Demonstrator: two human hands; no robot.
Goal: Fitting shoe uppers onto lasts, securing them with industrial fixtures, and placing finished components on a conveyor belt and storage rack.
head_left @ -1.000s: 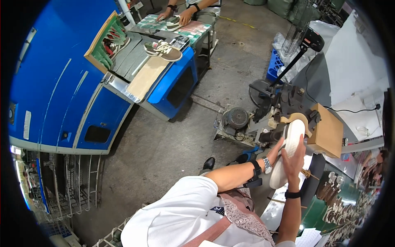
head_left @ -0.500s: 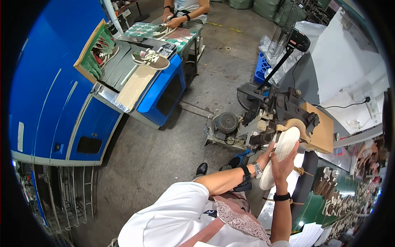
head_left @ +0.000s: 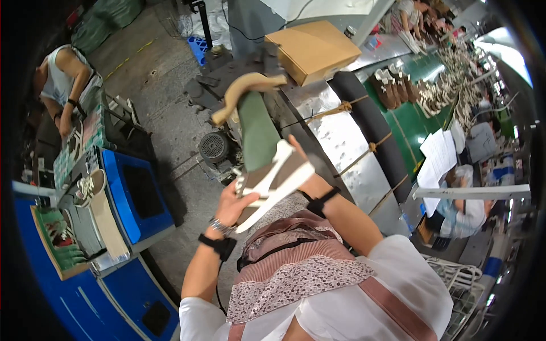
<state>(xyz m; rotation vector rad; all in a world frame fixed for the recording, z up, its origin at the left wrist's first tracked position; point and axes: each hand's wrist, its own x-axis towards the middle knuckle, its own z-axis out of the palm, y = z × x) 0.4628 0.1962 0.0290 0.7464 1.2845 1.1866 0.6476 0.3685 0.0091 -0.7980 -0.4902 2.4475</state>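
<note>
I hold a brown and white sneaker (head_left: 281, 175) between both hands in front of my waist, its white sole edge turned toward me. My left hand (head_left: 228, 206) closes round the forefoot by the laces, thumb over the upper. My right hand (head_left: 310, 181) grips the heel from the far side, its fingers partly hidden by the shoe. Just beyond the sneaker stands a long green piece (head_left: 256, 128), shaped like a shoe last, under a curved tan pad (head_left: 244, 91) on a dark machine (head_left: 211, 77). Whether the green piece reaches into the shoe, I cannot tell.
Right of the machine are a cardboard box (head_left: 313, 51), a metal sheet tied with cord (head_left: 335, 133) and a green table (head_left: 398, 128) bearing several shoes. At left, a co-worker (head_left: 67, 79) handles a shoe beside a blue machine (head_left: 139, 196) whose belt carries another sneaker (head_left: 90, 187).
My view has swung to the right. The sneaker has come away from the tan pad toward my body and turned from sole-up to its side; the green piece now shows.
</note>
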